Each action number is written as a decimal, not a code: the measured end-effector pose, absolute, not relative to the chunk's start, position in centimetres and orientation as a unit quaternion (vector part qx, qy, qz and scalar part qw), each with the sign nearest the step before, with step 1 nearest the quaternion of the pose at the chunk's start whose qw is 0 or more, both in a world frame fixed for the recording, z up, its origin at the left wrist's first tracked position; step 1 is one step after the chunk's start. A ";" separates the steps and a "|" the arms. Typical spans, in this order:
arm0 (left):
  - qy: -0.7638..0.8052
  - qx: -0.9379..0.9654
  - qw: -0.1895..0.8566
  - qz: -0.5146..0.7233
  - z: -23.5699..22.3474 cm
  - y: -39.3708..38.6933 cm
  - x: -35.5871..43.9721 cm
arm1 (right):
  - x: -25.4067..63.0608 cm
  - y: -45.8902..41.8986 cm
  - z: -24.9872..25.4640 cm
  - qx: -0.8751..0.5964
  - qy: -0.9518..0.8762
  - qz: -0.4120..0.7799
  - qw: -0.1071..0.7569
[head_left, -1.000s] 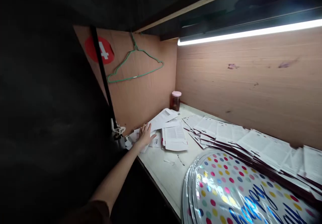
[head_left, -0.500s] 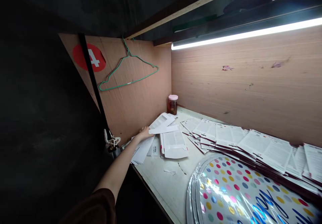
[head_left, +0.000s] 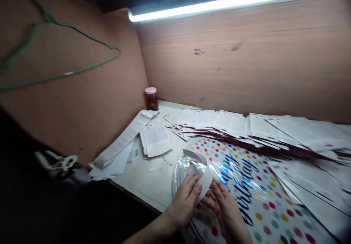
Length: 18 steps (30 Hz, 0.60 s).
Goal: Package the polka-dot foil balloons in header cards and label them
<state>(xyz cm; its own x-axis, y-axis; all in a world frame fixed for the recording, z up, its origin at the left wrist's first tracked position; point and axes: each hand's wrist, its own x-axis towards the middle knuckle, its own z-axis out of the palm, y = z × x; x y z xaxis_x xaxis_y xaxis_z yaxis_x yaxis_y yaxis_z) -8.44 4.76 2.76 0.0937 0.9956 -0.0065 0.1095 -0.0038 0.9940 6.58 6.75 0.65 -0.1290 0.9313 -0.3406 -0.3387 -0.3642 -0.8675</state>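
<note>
My left hand [head_left: 189, 194] is closed on a white paper strip [head_left: 205, 182], pinched between thumb and fingers. The strip bends up into a loop, and its far end curls back to the left. Close against the strip's right side is my right hand [head_left: 221, 198], its fingers bent and somewhat apart; no firm grip on the paper shows. Both hands are over a stack of round foil balloons [head_left: 238, 178] printed with coloured dots and blue "Happy Birthday" lettering.
White paper strips [head_left: 120, 143] and a printed paper packet [head_left: 156, 138] lie to the left. Behind the balloons runs a long row of printed card sleeves [head_left: 233, 123]. A pink-lidded jar [head_left: 151, 99] stands in the corner. A green wire hanger [head_left: 87, 68] hangs at the left wall.
My left hand has come back from the paper pile at the left with a strip in it. My right hand has come into view beside it. The view has swung right.
</note>
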 end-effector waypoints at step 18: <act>0.598 0.678 0.171 0.392 0.0 7.2 -11.4 | 14.8 8.6 -2.0 -0.562 -0.346 0.511 0.551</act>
